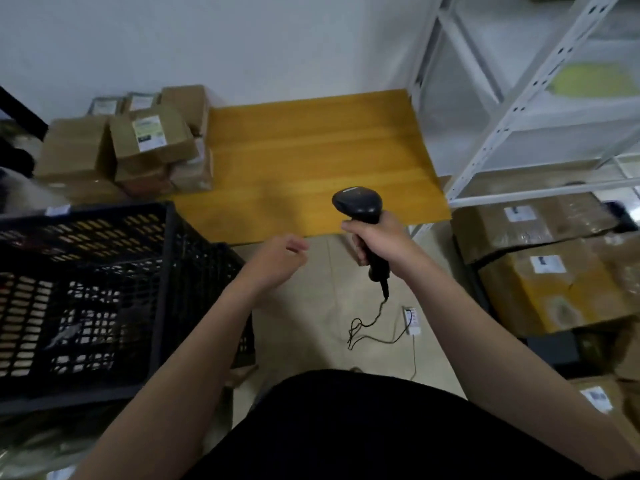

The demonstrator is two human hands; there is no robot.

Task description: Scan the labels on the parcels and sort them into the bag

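My right hand (375, 242) grips the handle of a black barcode scanner (360, 206), head up, over the near edge of the yellow wooden table (311, 161). The scanner's cable (372, 323) hangs to the floor. My left hand (280, 258) hovers empty with loosely curled fingers, just left of the scanner and right of a black plastic crate (104, 289). Several brown cardboard parcels (152, 140) with white labels are stacked at the table's left end. No bag can be made out clearly.
A white metal shelf rack (519, 116) stands to the right of the table. More taped, labelled boxes (554, 271) are piled on the floor at right. A white power strip (412, 320) lies on the tiled floor.
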